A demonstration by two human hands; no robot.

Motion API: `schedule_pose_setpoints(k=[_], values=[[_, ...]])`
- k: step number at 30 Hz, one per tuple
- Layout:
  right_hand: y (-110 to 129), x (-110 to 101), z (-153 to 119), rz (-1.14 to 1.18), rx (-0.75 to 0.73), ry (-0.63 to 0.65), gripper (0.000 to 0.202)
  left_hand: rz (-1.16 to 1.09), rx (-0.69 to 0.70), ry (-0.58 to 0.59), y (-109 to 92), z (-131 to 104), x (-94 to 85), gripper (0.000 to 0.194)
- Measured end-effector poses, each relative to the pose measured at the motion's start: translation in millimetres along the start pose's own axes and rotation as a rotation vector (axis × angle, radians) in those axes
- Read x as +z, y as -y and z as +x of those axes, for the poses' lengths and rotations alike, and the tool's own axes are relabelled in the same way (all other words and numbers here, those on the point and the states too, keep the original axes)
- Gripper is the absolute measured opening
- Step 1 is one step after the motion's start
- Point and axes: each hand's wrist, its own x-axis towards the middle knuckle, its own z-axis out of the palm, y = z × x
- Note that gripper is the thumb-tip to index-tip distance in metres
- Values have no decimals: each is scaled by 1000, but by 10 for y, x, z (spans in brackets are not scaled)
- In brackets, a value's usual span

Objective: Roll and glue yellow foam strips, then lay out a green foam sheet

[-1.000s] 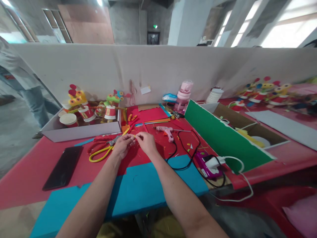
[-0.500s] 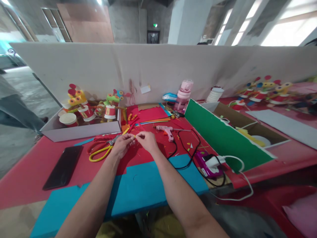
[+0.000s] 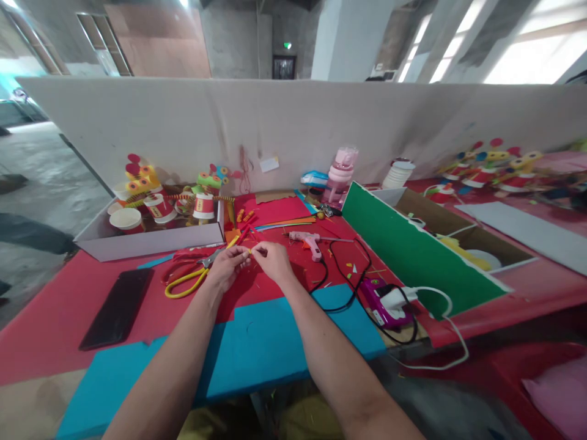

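My left hand (image 3: 228,267) and my right hand (image 3: 273,259) meet over the red table covering, fingertips pinched together. Between them is a small yellow piece (image 3: 250,251), mostly covered by the fingers; it looks like a paper strip, but its exact kind is too small to tell. Beside my left hand lie yellow-handled scissors (image 3: 187,285), with a red-handled tool (image 3: 177,269) partly behind them. A pink hot glue gun (image 3: 308,243) rests just beyond my right hand. Behind the hands are several coloured paper strips (image 3: 287,224).
At left, a white box (image 3: 156,243) holds paper-cup figures, and a black phone (image 3: 117,308) lies in front. To the right stand a green-sided box (image 3: 413,263) and a purple power strip (image 3: 385,304) with cables. Blue sheets (image 3: 257,342) line the front edge.
Both hands keep nearly the same place, still pinching the small yellow piece. At the far left, a person's legs on the floor have shifted.
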Motion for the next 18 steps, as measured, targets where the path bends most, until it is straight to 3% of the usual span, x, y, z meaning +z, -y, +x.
schedule_pose_setpoints(k=[10, 18], values=[[8, 15, -16, -122, -67, -40, 12, -5, 38, -27, 32, 2, 35, 22], [30, 47, -17, -84, -33, -53, 10, -41, 43, 28, 52, 26, 12, 20]])
